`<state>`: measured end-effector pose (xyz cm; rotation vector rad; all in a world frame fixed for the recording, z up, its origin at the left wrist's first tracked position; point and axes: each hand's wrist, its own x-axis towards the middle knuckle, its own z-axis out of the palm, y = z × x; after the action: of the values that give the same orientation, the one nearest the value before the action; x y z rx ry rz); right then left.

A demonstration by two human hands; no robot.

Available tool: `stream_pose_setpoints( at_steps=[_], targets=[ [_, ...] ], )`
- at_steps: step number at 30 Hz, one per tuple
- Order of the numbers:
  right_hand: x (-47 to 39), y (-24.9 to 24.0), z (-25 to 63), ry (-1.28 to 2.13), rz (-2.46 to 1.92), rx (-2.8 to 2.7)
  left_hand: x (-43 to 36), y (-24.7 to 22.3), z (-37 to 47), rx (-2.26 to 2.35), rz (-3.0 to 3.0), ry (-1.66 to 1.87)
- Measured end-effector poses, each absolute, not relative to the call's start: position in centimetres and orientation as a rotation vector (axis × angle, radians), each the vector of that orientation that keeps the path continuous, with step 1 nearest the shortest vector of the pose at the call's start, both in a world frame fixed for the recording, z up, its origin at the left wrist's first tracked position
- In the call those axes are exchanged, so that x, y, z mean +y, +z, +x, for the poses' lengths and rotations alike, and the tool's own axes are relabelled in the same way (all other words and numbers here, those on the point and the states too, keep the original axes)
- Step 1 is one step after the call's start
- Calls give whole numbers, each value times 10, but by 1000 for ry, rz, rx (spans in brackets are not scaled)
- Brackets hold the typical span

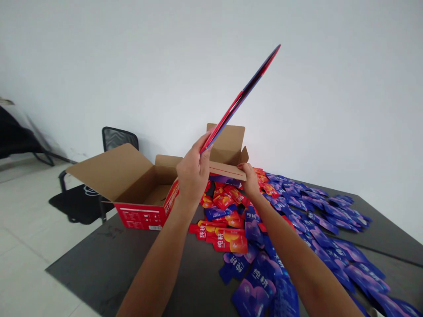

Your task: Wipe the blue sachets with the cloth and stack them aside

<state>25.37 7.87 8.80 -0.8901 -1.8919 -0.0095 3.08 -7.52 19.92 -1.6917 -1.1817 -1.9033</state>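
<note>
My left hand [194, 169] is closed around the lower end of a flat red-and-blue folded carton [243, 94], seen nearly edge-on and tilted up to the right. Lower and to the right, my right hand [249, 178] pinches the edge of a brown cardboard flap [226, 171]. This flap belongs to an open box [228, 138], brown inside, with a strip of purple print under the flap. My left hand hides part of that box. Beneath both hands lie red-and-orange pouches [228, 240] mixed with blue-purple pouches [256, 284].
A large open red carton [142, 216] with raised brown flaps stands at the table's left edge. Many more blue pouches [343, 213] spread over the right side of the dark table [132, 259]. Behind the left side is a black chair [74, 202]; a white wall rises beyond.
</note>
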Motion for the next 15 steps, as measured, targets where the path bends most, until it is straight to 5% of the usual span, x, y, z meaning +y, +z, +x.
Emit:
stream_pose_setpoints(
  at_steps=[15],
  targets=[
    [94,93,260,104,-946,-1817,-90,197,50,-882,-1861,-1791]
  ],
)
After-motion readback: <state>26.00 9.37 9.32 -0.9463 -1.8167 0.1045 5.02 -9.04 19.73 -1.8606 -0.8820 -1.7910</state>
